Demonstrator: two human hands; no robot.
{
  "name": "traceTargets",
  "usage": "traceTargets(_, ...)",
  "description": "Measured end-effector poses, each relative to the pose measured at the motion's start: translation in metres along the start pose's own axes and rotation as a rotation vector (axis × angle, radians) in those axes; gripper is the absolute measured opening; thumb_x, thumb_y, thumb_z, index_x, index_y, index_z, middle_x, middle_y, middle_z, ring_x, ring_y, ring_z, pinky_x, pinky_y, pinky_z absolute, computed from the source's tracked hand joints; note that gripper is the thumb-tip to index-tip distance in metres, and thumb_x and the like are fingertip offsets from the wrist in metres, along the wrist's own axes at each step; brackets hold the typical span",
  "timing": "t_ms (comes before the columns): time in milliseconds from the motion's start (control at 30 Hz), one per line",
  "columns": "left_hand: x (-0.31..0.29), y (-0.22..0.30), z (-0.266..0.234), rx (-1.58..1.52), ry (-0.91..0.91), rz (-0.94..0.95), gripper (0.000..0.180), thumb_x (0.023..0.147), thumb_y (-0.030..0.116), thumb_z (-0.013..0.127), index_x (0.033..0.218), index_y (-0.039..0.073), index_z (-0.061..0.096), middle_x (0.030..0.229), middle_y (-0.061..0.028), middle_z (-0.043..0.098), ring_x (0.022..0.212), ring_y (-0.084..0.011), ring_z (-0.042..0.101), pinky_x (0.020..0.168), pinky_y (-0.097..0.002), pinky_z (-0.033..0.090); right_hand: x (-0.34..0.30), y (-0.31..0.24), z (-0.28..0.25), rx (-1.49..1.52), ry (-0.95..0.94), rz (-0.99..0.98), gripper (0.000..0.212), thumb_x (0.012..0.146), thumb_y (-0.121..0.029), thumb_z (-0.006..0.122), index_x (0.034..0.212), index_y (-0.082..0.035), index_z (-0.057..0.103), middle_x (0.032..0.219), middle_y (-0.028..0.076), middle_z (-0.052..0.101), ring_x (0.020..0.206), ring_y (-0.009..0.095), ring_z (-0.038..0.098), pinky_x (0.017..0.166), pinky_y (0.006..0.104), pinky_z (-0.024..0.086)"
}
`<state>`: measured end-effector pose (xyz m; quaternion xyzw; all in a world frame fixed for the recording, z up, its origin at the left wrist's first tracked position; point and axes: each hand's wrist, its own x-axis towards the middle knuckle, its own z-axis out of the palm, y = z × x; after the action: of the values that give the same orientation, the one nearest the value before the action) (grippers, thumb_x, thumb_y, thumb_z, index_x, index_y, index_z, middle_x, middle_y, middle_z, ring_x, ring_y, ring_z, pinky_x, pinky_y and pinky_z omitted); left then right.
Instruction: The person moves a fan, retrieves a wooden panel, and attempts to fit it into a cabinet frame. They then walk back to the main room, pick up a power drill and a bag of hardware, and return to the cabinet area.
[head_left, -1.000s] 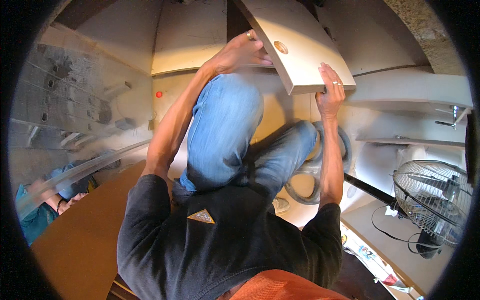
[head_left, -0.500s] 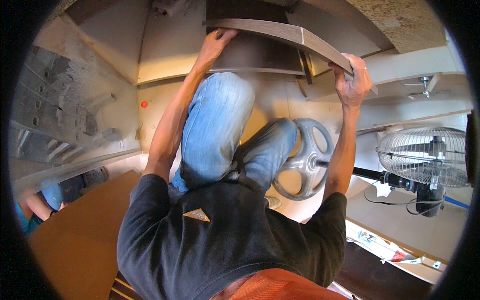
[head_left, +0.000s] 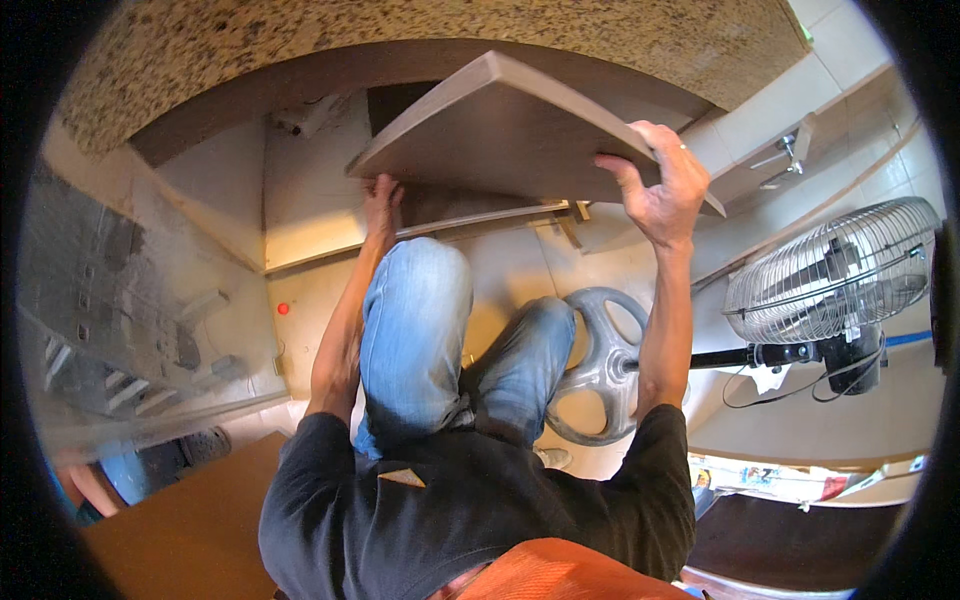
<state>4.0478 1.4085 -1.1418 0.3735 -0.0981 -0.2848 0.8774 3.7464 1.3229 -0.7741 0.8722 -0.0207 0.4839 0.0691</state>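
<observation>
A flat grey-brown wooden panel (head_left: 500, 140) is held up in front of me, tilted, below the edge of a speckled stone countertop (head_left: 330, 25). My left hand (head_left: 381, 205) grips its lower left corner from underneath; the fingertips are partly hidden behind it. At the right edge, my right hand (head_left: 668, 185) clasps the board, thumb on the near face and fingers over the top edge. Behind the panel is the open cabinet space (head_left: 310, 185) under the counter, partly covered by it.
A metal fan (head_left: 830, 270) on a pole with a round grey base (head_left: 600, 370) stands at my right. A brown board (head_left: 190, 530) lies at lower left, near another person's arm (head_left: 95, 490). A red round object (head_left: 283, 309) is on the floor. A metal fitting (head_left: 785, 160) sits at upper right.
The panel has turned from nearly edge-on to showing its broad face. My left hand has come lower and slightly left with its corner. The view has tilted, showing more of the countertop.
</observation>
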Motion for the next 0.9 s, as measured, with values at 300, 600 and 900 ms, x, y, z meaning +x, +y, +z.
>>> traceTargets(300, -0.063, 0.113, 0.027, -0.108, 0.208, 0.408, 0.076, 0.091, 0.038, 0.069, 0.144, 0.009, 0.024, 0.130, -0.0048, 0.048, 0.116, -0.0170, 0.045, 0.096, -0.0303, 0.040, -0.036, 0.006, -0.029, 0.282, 0.251, 0.383, 0.033, 0.086, -0.021, 0.075, 0.108, 0.002, 0.063, 0.095, 0.007, 0.069, 0.082, 0.014, 0.060, 0.078, 0.0271, 0.049)
traceTargets(600, -0.096, 0.196, 0.069, 0.290, 0.048, 0.686, 0.046, 0.091, 0.028, 0.070, 0.120, 0.001, 0.046, 0.112, -0.0087, 0.058, 0.103, -0.0159, 0.054, 0.093, -0.0319, 0.043, -0.178, 0.041, 0.035, 0.608, 0.539, 0.828, 0.034, 0.094, -0.017, 0.063, 0.120, 0.002, 0.056, 0.103, 0.002, 0.060, 0.092, 0.013, 0.053, 0.085, 0.0277, 0.043)
traceTargets(900, -0.123, 0.206, 0.113, 0.453, 0.051, 0.792, 0.035, 0.092, 0.017, 0.070, 0.115, 0.001, 0.050, 0.105, -0.0094, 0.064, 0.094, -0.0150, 0.059, 0.086, -0.0292, 0.048, -0.290, 0.046, 0.154, 0.737, 0.624, 1.353, 0.058, 0.098, -0.038, 0.057, 0.135, 0.005, 0.046, 0.134, 0.011, 0.050, 0.123, 0.020, 0.043, 0.108, 0.0353, 0.029)
